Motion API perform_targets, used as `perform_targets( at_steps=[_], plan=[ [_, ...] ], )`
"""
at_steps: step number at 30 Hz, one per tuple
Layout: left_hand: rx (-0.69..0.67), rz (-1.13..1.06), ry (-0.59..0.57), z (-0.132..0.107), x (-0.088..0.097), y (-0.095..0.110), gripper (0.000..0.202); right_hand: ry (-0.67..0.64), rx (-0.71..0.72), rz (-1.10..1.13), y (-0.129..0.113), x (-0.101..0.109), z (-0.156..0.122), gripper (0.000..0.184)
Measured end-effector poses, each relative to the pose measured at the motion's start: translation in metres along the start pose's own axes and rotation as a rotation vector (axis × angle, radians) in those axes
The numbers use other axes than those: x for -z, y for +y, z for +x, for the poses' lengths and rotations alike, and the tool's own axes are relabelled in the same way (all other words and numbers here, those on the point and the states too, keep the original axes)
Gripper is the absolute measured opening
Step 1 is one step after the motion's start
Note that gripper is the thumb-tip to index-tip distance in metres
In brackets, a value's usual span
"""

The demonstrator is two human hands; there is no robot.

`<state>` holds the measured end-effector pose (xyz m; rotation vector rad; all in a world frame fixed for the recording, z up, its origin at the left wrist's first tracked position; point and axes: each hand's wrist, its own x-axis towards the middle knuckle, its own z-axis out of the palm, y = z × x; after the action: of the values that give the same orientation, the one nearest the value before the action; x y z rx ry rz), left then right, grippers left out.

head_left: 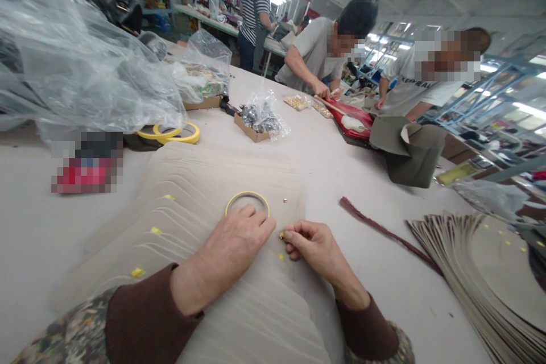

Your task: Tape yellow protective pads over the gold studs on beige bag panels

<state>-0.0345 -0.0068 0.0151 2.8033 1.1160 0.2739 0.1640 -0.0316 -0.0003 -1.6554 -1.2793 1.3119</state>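
Observation:
My left hand (228, 250) is closed over the near edge of a roll of yellow tape (247, 194), fingers bent and their tips hidden. Just right of it, my right hand (313, 244) pinches a small gold-coloured metal stud (281, 235) between thumb and fingertips, low over the layered beige sheets (205, 182). Another tiny gold stud (285, 200) lies on the sheets above the right hand. A yellow tape piece (281, 257) sits just below the pinch. More bits of yellow tape (156, 231) mark the sheets at left.
A fanned stack of beige pieces (464, 261) and a brown strip (388, 233) lie at right. Behind are a cardboard tray of bagged fittings (258, 119), a bag of gold studs (297, 102), more tape rolls (177, 132) and plastic sheeting (85, 62). Co-workers stand across the table.

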Motion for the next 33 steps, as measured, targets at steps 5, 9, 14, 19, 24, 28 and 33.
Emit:
perform_targets(
  at_steps=[5, 9, 14, 19, 24, 28, 33],
  plan=[
    [-0.029, -0.018, 0.008, 0.000, -0.002, -0.002, 0.009, -0.023, -0.008, -0.087, -0.002, 0.000, -0.001, 0.018],
    [-0.040, -0.025, 0.023, 0.000, -0.005, -0.003, 0.009, -0.014, 0.112, -0.285, -0.001, -0.001, -0.003, 0.017],
    [-0.037, -0.026, 0.020, 0.000, -0.005, -0.003, 0.010, 0.086, 0.327, -0.550, -0.005, -0.009, -0.007, 0.018],
    [-0.029, -0.026, 0.022, -0.001, -0.003, -0.002, 0.011, 0.135, 0.331, -0.510, 0.000, -0.008, -0.009, 0.016],
    [-0.007, -0.017, -0.007, -0.001, 0.000, -0.002, 0.010, 0.150, 0.287, -0.420, 0.010, -0.002, -0.018, 0.015],
    [-0.016, -0.021, 0.015, -0.001, -0.003, -0.003, 0.011, 0.217, 0.474, -0.601, 0.016, -0.010, -0.024, 0.015],
    [-0.014, -0.024, 0.020, -0.001, -0.005, -0.003, 0.012, 0.294, 0.495, -0.688, 0.017, -0.020, -0.018, 0.017]
  ],
)
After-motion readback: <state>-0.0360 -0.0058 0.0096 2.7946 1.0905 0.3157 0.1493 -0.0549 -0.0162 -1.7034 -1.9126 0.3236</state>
